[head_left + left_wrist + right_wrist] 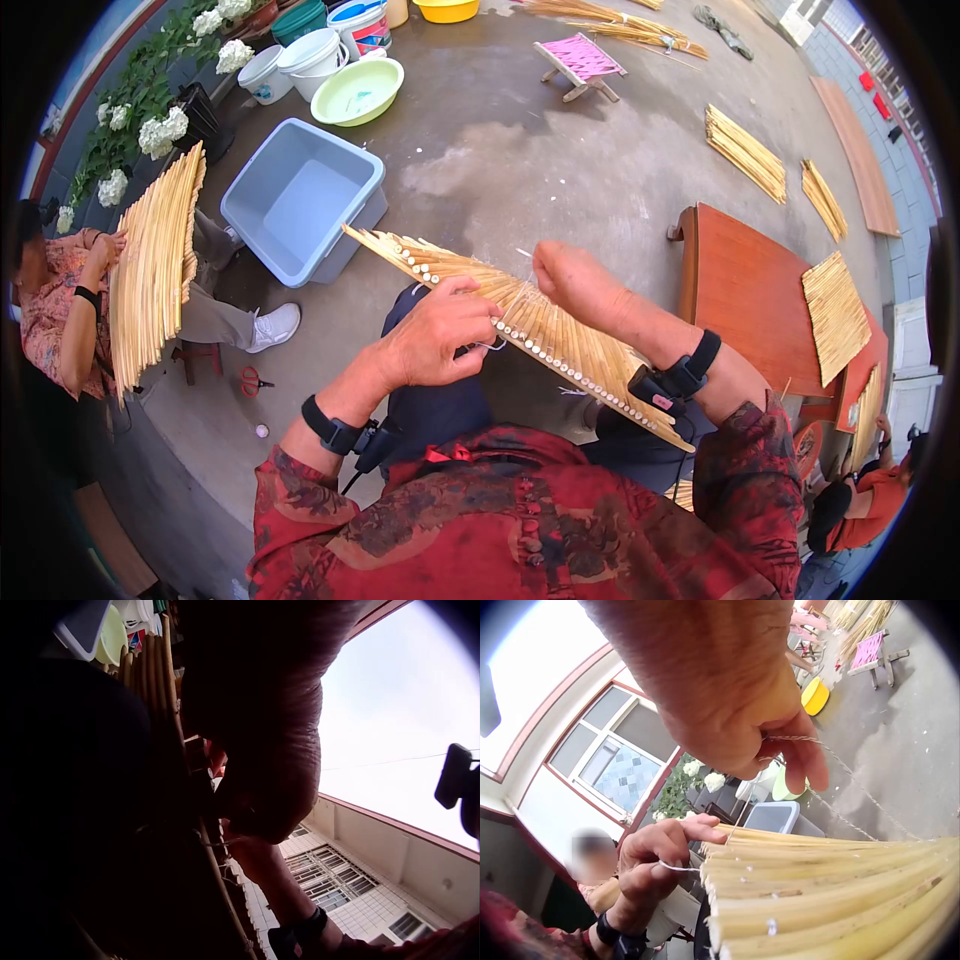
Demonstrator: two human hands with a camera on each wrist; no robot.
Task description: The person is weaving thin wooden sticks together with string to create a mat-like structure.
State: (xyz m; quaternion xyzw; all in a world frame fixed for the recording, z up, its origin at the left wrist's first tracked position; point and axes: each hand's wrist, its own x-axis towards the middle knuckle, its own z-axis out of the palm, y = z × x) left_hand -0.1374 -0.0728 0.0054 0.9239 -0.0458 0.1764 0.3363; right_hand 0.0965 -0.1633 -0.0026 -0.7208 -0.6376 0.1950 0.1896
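A mat of pale stalks (pixel 590 350), bound side by side, lies slantwise over the person's lap, cut ends toward the body. At its near edge the left hand (pixel 445 330) pinches a white string between thumb and fingers, its other fingers against the stalks. Above the mat the right hand (pixel 575 285) has its fingers curled round a twisted string (pixel 855 772), which runs down to the stalks in the right wrist view. In the left wrist view the left hand (pixel 262 750) is dark, and its fingertips are mostly hidden.
A blue-grey tub (pixel 300 200) stands ahead on the left, beside a pale green basin (pixel 358 92). Red-handled scissors (pixel 254 380) lie on the ground. At right is a low wooden table (pixel 740 290) bearing another mat (pixel 837 315). A second person (pixel 75 300) at left holds a similar mat.
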